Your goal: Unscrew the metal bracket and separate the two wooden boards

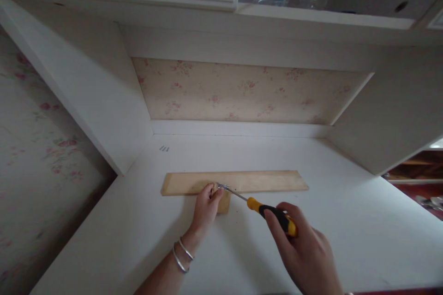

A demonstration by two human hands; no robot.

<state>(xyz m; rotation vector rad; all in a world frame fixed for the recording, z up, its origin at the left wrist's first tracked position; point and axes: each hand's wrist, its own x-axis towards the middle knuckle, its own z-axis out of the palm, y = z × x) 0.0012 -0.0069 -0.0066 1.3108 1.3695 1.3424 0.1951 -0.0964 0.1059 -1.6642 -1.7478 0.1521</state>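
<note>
Left hand point(206, 203) — two bangles at the wrist — is pressing, fingers curled, on a small wooden block point(224, 203) lying against the long wooden strip point(238, 181), mid-desk on the white desk point(138, 230). Screwdriver point(258, 205) is slanting in, tip meeting the wood by the fingertips. Right hand point(304, 251) is closing around its yellow-black handle. Judged: strip light, stiff, thin, likely to slide — best pinned flat near the tip; tool gripped at the rubber handle.
</note>
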